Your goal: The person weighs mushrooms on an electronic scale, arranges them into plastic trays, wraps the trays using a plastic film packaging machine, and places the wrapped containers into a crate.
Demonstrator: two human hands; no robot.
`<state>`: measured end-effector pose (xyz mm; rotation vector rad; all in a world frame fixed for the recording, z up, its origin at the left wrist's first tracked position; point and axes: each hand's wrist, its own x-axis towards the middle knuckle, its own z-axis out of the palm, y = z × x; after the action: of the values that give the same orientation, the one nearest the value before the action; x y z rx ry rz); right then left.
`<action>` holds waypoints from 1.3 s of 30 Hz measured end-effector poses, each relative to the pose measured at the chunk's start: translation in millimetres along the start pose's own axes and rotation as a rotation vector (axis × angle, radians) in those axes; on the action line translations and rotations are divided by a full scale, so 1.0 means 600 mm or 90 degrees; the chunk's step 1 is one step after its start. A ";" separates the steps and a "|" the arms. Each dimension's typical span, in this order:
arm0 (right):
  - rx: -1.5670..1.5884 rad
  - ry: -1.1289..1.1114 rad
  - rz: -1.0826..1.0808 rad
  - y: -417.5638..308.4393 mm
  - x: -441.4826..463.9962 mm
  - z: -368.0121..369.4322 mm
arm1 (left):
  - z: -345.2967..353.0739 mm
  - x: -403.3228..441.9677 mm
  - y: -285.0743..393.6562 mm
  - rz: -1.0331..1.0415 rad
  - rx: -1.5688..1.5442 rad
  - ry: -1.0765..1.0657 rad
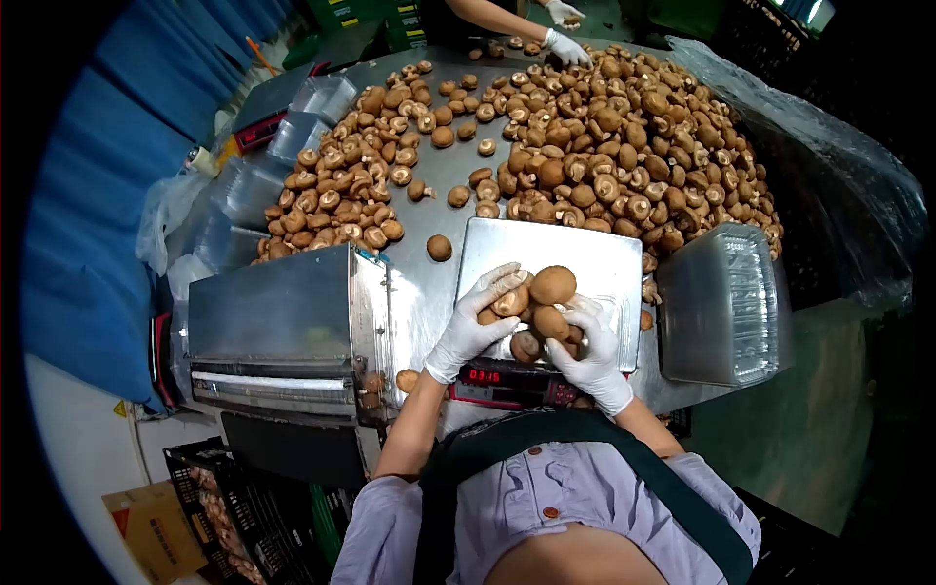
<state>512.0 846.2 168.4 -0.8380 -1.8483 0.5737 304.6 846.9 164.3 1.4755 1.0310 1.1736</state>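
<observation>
Several brown mushrooms (553, 286) are gathered between my two white-gloved hands, over the front part of a metal scale platform (497, 244). My left hand (476, 327) curls around the mushrooms on the left, its fingers against a pale-stemmed one. From the right, my right hand (593, 359) presses its fingers and thumb on the round caps. Whether a tray lies under the mushrooms I cannot tell. Below them, the scale's red display (485, 375) is lit and partly readable.
A big mushroom pile (624, 146) covers the back right of the metal table; a smaller pile (336, 190) lies left. Clear plastic trays (721, 307) are stacked at right. A metal box-shaped machine (273, 312) stands at left. Another person's gloved hand (565, 47) touches the far mushrooms.
</observation>
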 end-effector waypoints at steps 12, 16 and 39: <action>-0.128 -0.119 0.058 0.019 -0.018 -0.085 | -0.027 0.001 0.015 0.037 0.003 0.012; -0.136 -0.087 0.061 0.021 -0.013 -0.089 | -0.041 -0.004 -0.013 0.024 -0.226 0.140; -0.349 -0.588 0.012 -0.008 -0.185 -0.120 | -0.103 -0.109 -0.152 -0.338 -0.049 0.554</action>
<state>607.1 760.0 135.0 -1.0344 -2.9312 0.5055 227.3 811.3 68.1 0.5140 1.7905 1.4392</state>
